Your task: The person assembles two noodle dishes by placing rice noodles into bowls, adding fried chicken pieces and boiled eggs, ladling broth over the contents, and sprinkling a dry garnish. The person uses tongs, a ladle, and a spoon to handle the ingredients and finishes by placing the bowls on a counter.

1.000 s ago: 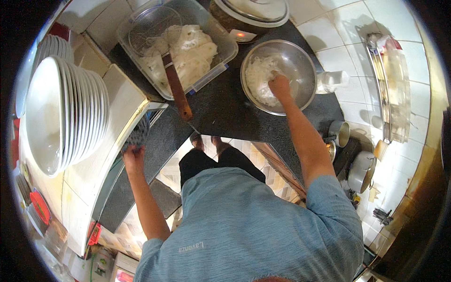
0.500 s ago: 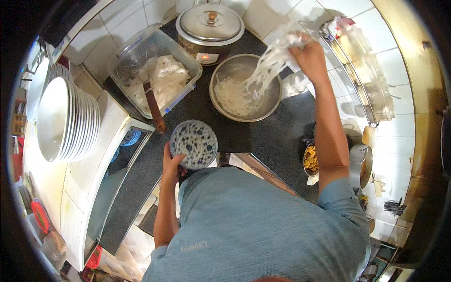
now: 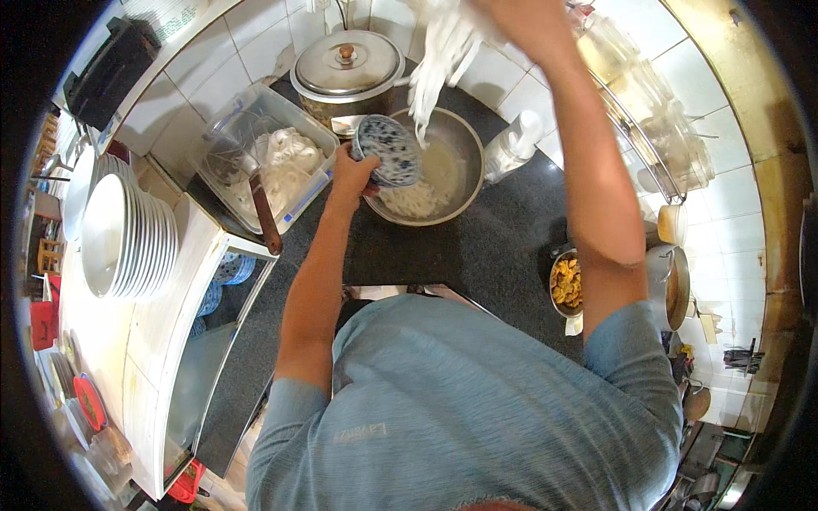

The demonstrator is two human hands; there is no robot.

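Note:
In my left hand [image 3: 352, 175] is a blue-and-white patterned bowl [image 3: 388, 152], tilted over the left part of a round metal basin [image 3: 474, 175]. My fingers grip its side and rim. High at the top of the view, my right hand [image 3: 515, 21] is closed on a bundle of white noodles [image 3: 439, 68]; its fingertips are blurred. The strands hang down behind the patterned bowl, above the far side of the basin. More pale noodles [image 3: 417, 201] lie in the basin, partly hidden by the bowl.
Left of the basin, a clear plastic tub [image 3: 319, 180] holds white noodles and a wire strainer with a wooden handle [image 3: 265, 213]. Behind stands a lidded pot [image 3: 348, 64]. White plates [image 3: 128, 234] are stacked at left. A pan of yellow pieces [image 3: 566, 283] and a white container [image 3: 515, 145] stand at right.
My left hand has brought the patterned bowl forward and right, over the basin. My right hand has risen and shifted left, lifting the noodles higher.

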